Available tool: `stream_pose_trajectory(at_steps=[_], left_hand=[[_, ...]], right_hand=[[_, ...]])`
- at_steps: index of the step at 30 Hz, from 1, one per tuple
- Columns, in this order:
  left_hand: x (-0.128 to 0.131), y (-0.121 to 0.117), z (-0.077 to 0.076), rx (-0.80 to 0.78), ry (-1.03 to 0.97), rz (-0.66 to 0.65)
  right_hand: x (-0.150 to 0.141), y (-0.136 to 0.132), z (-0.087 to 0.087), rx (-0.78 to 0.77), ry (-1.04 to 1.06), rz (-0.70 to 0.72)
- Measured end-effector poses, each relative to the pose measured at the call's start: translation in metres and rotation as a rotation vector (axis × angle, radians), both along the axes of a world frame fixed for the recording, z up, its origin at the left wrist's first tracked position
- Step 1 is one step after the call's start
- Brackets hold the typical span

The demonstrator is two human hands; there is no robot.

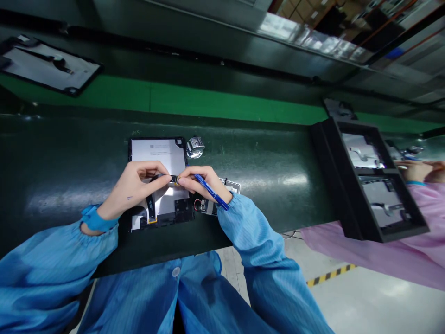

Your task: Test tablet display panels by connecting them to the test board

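Observation:
A display panel (pixel 158 153) with a white back and black edges lies on the dark green bench. A black ribbon cable (pixel 150 204) rises from its lower part. Above the panel, my left hand (pixel 137 188) pinches the raised part of that cable between thumb and forefinger. Close against it, the fingertips of my right hand (pixel 203 181) are closed on the cable's gold-edged end. A blue pen (pixel 211 191) also lies in my right hand, slanting toward the wrist. How its fingers bear on the pen is partly hidden.
A shiny metal roll-shaped item (pixel 195 147) stands beside the panel's top right corner. Partly behind my right wrist is a small circuit device with wires (pixel 206 206). Another panel (pixel 52 65) is on the upper left ledge. At right, a black frame (pixel 347 185) stands near a co-worker's pink sleeve (pixel 429 199).

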State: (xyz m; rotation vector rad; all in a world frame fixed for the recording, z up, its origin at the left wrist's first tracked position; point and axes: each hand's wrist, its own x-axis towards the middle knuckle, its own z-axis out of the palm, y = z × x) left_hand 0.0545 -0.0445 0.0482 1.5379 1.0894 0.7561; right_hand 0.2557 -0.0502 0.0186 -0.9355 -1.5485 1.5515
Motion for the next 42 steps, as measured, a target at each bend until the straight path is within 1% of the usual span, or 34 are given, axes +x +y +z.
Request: stream_pose_trajectory(at_steps=[9,16,20,24,30,36,42], left_hand=[[0.0017,-0.0005,0.0007,-0.069,-0.049,-0.009],[0.0006,-0.0005,-0.0035,-0.096,-0.075,-0.011],[0.0012,-0.0009,-0.0027,-0.088,-0.075,-0.007],[0.0014,-0.001,-0.0011,-0.069,-0.053,-0.005],[0.0016,-0.0001,-0.001,-0.034,-0.006,-0.042],[0.0008,0.0001,0.0001,-0.01,0.132,-0.133],[0.0018,-0.0024,-0.0008,0.027,0.158,-0.089]], right_hand=[[0.0015,0.0006,0.0,0.006,-0.044,-0.008],[0.0026,0.0002,-0.0001,-0.001,-0.052,-0.012],[0.0024,0.0001,-0.0003,-0.003,-0.022,0.0],[0.002,-0.0001,0.0003,-0.016,-0.016,-0.002],[0.003,-0.0004,0.0008,-0.008,-0.035,0.007],[0.0052,-0.0003,-0.0019,0.036,-0.084,0.04],[0.0048,-0.0004,-0.0053,0.035,-0.159,0.06]])
